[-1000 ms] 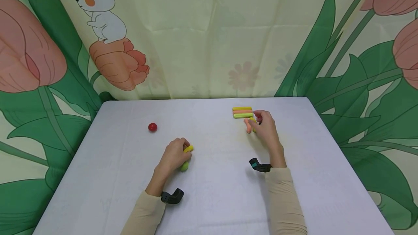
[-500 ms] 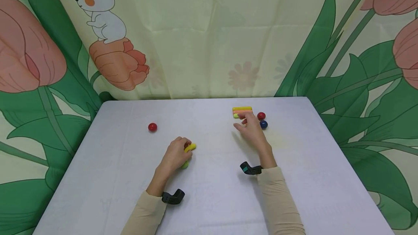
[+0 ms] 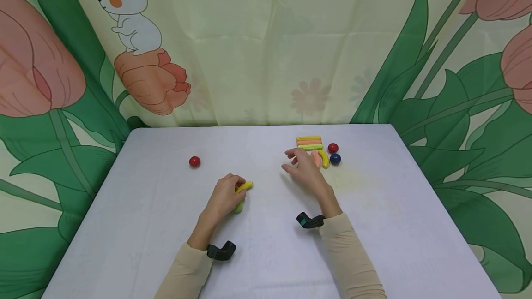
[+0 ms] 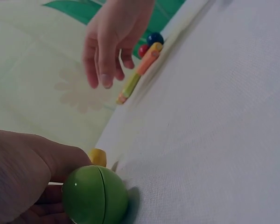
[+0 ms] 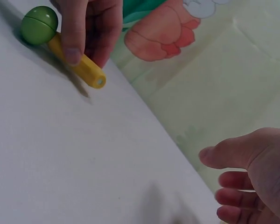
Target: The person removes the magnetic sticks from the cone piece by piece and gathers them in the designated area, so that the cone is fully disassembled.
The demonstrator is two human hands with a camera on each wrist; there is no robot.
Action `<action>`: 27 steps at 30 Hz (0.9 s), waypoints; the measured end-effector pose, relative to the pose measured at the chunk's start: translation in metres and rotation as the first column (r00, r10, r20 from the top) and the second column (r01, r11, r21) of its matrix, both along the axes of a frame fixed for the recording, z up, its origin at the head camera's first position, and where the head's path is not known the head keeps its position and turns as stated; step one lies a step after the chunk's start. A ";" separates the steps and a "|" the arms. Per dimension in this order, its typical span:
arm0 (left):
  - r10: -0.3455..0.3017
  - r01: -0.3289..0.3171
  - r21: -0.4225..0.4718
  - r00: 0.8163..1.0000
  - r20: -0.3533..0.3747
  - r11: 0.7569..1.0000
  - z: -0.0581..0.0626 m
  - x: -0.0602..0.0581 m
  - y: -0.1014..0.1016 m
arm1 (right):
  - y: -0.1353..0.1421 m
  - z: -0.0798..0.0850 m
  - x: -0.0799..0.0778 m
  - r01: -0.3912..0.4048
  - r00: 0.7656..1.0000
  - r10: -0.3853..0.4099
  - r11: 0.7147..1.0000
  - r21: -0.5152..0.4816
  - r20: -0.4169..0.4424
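Note:
My left hand (image 3: pixel 224 195) pinches a yellow rod (image 5: pixel 89 72) between thumb and fingers, just over the white table. A green ball (image 4: pixel 95 195) with a seam line sits at one end of the rod, seemingly joined to it. The rod's free end, with a small hole, points away in the right wrist view. To the right, my right hand (image 3: pixel 307 172) is held above the tabletop, thumb and fingers spread and nothing between them. Behind it lie a pink curved piece (image 3: pixel 316 159), partly covered by the hand, and a yellow curved piece (image 3: pixel 324 158).
At the back right, yellow (image 3: pixel 309 138), pink (image 3: pixel 309 142) and light green straight rods (image 3: pixel 310 147) lie side by side. Beside them are a red ball (image 3: pixel 333 147) and a blue ball (image 3: pixel 335 159). Another red ball (image 3: pixel 194 161) rests at left. A printed curtain (image 3: pixel 249 50) hangs behind the table.
My right hand has moved left and nearer from the curved pieces, uncovering the red and blue balls. My left hand has turned the yellow rod slightly, its free end shifting right and up.

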State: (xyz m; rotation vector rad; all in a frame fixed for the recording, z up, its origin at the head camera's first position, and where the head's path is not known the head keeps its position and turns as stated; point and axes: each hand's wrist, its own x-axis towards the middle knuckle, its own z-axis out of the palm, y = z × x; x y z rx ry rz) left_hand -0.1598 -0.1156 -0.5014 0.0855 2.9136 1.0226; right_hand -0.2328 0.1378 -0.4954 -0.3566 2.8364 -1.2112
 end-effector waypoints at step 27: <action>-0.023 0.027 0.045 0.996 -0.087 0.999 -0.001 0.002 0.005 | -0.051 -0.002 0.024 -0.289 0.957 0.287 0.955 0.060 0.038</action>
